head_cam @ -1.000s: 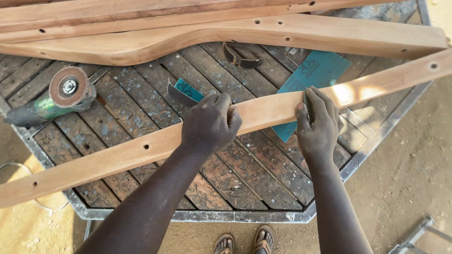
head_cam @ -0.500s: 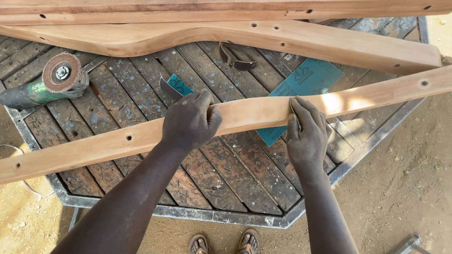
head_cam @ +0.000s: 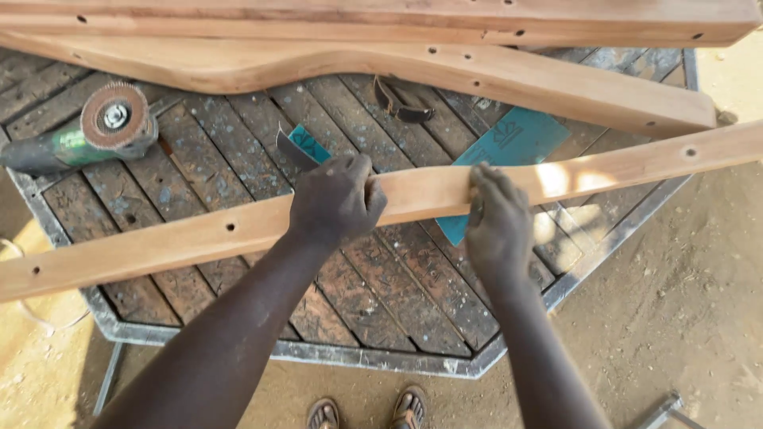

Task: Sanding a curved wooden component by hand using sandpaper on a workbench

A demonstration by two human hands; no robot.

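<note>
1. Nearest to us, at the bottom edge, we see the toes of two sandalled feet on sandy ground, and a bit of metal bar lying at the lower right.

2. Our two forearms rise from there over the metal rim of the worktable, an angular top of worn wooden slats set in a grey frame.

3. Our left hand is closed over the long wooden slat, fingers wrapped across its top face and far edge, gripping it firmly.

4. Our right hand sits a little apart from the left on the same slat, fingers curled over it and pressing down; we cannot tell whether anything lies under the palm.

5. The slat itself runs slantwise across the table, from the low left edge of the view up to the right edge, with small drilled holes along it and a patch of sunlight just right of our right hand. Its ends overhang the table.

6. Just beyond the slat lie a teal sheet of sandpaper, partly under the slat, and a smaller folded teal piece near our left hand.

7. To the far left rests a green angle grinder with its flap disc facing up.

8. A dark strap-like thing lies beyond the sandpaper.

9. Farthest off are a curved wooden piece and a straight plank behind it, both with drilled holes.
</note>
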